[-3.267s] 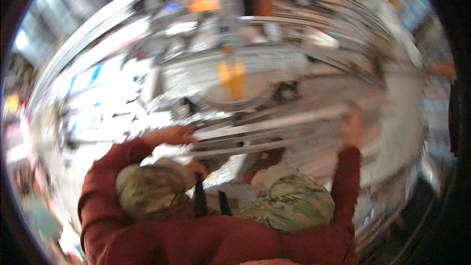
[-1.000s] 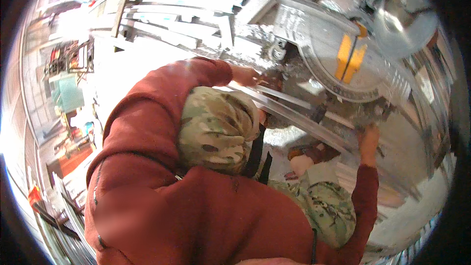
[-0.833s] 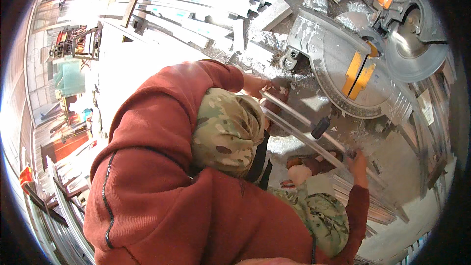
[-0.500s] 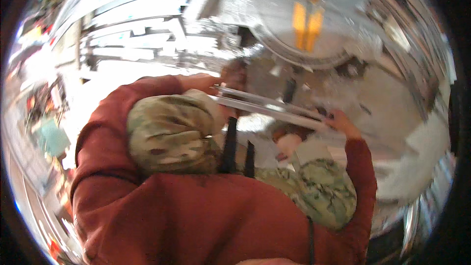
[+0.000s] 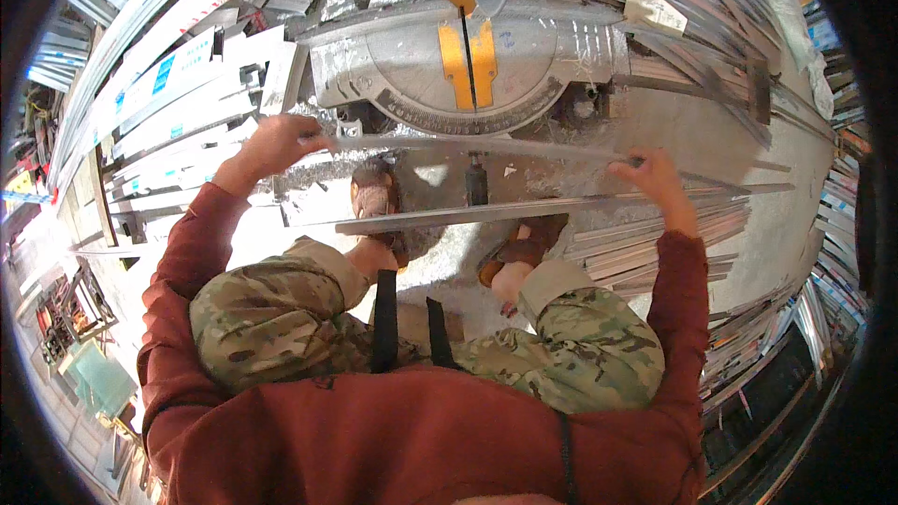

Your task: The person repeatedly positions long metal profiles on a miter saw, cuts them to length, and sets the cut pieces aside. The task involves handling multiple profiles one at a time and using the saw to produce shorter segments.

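Slim gap between raised metal strip (image 5: 412,143) and lower metal bar (image 5: 449,218), black saw handle (image 5: 477,187) plugging its middle, mitre saw base (image 5: 533,65) walling off the front, white profiles (image 5: 178,98) crowding the left, bare concrete (image 5: 772,238) far right.

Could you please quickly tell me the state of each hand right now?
Left hand: closed, holding the strip by its left end.
Right hand: closed, holding the same strip farther right.

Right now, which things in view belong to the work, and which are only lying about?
In use:
thin strip, held in the left hand and right hand
probably saw beyond it, second strip lower in view

Lying about, it seems:
white lengths at left
loose strips at right
green panel
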Demonstrator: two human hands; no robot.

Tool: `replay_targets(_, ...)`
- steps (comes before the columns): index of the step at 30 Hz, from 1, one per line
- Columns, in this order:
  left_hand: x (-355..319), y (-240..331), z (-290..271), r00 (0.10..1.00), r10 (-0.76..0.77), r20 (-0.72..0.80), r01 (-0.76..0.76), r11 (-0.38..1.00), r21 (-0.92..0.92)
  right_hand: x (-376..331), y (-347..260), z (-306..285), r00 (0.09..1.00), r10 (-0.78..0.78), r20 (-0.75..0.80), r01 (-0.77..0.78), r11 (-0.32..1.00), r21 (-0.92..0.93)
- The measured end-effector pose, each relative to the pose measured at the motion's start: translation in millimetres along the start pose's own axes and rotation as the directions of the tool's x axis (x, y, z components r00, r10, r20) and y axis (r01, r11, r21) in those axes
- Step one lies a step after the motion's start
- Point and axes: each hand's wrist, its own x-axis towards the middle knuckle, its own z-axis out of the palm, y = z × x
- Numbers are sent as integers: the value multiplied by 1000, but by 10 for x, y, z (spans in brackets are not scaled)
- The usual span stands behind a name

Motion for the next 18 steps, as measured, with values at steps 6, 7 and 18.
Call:
replay_targets(6,41,-805,-347,897,-279,-343,293,956,-13,659,382,-596,804,-327,-497,181,930,-320)
replay_targets(7,133,-802,-388,898,-286,-335,291,956,-36,760,402,-630,689,-390,-611,197,912,-360)
replay_targets(18,800,-934,-349,849,-373,-375,418,907,44,182,959,-144,648,13,-761,-66,997,-40)
